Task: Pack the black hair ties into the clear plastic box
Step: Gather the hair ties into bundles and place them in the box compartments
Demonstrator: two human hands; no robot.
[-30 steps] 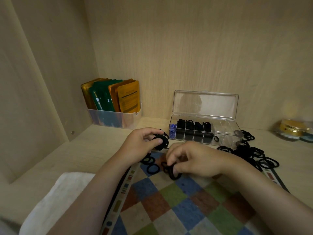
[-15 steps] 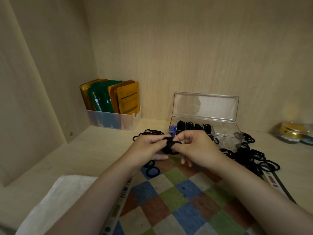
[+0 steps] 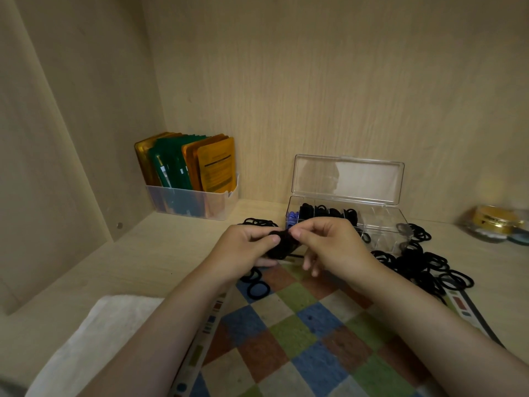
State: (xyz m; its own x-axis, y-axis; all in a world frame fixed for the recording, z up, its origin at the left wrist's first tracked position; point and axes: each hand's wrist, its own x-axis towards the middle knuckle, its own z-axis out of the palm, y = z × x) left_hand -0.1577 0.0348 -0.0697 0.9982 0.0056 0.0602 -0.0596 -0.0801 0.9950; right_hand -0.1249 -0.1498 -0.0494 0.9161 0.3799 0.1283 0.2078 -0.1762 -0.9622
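Observation:
A bunch of black hair ties is pinched between my left hand and my right hand, just in front of the clear plastic box. The box stands open with its lid upright against the back wall. Its left compartments hold black ties and something blue; the right compartments look empty. A large loose pile of black ties lies right of my right hand. A few more ties lie under my left hand, and another small heap sits behind it.
A translucent bin of orange and green packets stands in the back left corner. A chequered mat covers the shelf under my arms, a white towel lies at the front left, and a gold-lidded jar sits far right.
My right hand lifted ties off the mat and brought them up to my left hand. Both hands now meet on one bunch, nearer the box.

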